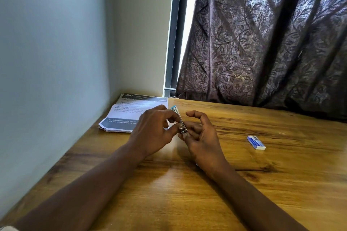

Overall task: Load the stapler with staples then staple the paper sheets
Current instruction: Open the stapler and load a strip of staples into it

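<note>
I've got the stapler just above the table, left hand pinching its middle in a narrow grip, right hand cradling the near end. Light, stiff, probably slick metal, so I'd hold its sides. Staple box at three o'clock, paper sheets at ten.

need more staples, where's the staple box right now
In the head view, the small blue-and-white staple box lies on the wooden table, to the right of the right hand and clear of it.
</note>
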A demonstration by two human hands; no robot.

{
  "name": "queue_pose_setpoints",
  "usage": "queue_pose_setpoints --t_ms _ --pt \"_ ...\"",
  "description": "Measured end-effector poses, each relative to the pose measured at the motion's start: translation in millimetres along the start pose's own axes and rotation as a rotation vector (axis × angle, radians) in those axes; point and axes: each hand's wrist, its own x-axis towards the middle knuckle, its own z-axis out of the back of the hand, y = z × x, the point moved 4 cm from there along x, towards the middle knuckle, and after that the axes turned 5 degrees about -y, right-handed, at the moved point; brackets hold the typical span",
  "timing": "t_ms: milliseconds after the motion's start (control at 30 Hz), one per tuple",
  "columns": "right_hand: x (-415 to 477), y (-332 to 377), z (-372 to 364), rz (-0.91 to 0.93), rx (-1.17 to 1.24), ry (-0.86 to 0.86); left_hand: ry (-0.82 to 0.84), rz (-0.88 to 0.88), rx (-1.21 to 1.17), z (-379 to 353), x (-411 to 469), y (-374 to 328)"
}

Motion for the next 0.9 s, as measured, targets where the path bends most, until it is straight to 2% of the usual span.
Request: queue_pose_setpoints --t_ms 167,367,600,767,900 --pt "-2.3 -0.1 2.3 0.039 -0.114 0.018 0.057 -0.049 0.032 -3.1 0.3 -0.9" --pt "-3.9 2.6 6.1 0.048 -0.155 0.05 0.069 0.046 -0.081 -8.0 -0.6 6.3" --pt "-1.6 2.3 9.5 0.048 -0.139 0.016 -0.031 -0.031 -0.048 -6.0 -5.4 -1.8" --pt "-2.2 4.8 8.8 0.059 -0.146 0.064 0.047 -0.125 -0.065 -4.4 -7.1 -0.8" --pt "0.4 4.9 11.5 0.058 -0.122 0.076 0.098 -0.091 -0.199 -5.3 -7.7 5.2"
